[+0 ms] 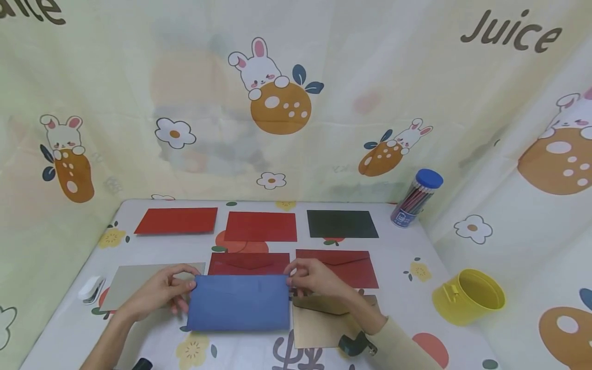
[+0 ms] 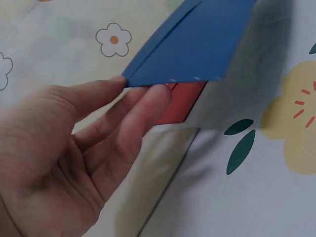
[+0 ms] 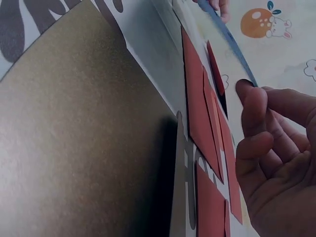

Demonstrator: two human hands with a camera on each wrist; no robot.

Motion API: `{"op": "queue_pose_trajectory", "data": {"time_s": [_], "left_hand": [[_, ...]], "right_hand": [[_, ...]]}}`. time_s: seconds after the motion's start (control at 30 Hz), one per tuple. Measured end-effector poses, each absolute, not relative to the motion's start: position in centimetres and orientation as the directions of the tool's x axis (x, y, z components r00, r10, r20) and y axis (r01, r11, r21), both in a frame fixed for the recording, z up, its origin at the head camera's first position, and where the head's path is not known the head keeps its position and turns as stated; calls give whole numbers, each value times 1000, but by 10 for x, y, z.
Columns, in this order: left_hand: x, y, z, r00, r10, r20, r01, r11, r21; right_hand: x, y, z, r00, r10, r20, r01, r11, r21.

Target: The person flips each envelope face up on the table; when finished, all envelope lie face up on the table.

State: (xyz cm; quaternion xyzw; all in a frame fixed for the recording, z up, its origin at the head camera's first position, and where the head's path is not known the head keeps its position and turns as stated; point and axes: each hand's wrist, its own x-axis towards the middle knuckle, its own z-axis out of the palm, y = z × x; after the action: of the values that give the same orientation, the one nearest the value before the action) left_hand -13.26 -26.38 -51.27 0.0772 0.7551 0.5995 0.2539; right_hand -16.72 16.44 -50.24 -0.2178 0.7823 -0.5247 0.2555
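Both hands hold a blue rectangular paper envelope (image 1: 239,302) just above the tabletop (image 1: 407,246), near the front edge, centre. Left hand (image 1: 159,292) comes in from lower left, forearm angled up-right, palm turned inward; thumb on top & fingers (image 2: 143,111) underneath pinch the envelope's upper left corner. Right hand (image 1: 316,278) comes from lower right in a cream sleeve (image 1: 402,344), wrist bent, thumb & fingers (image 3: 254,106) pinching the upper right corner; other fingers loosely curled. Envelope sits roughly level, long edge left-right. It overlaps a dark red paper envelope (image 1: 248,263) behind it, w/ a grey flat paper envelope (image 1: 134,280) to the left under the left hand & a gold paper envelope (image 1: 319,321) to the right under the right wrist.
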Motion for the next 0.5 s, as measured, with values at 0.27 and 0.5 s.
{"op": "queue_pose_trajectory", "data": {"time_s": [0.27,0.5], "left_hand": [[-133,-265,-518,-838,470,-276,-149,290,945],[-130,-264,-515,-833,465,-299,-128,363,923]], "right_hand": [[-164,161,-504,-740,-627,-241,-57,417,-907],[-160,157,-507,-731,-619,-287,-64,481,-874]]}}
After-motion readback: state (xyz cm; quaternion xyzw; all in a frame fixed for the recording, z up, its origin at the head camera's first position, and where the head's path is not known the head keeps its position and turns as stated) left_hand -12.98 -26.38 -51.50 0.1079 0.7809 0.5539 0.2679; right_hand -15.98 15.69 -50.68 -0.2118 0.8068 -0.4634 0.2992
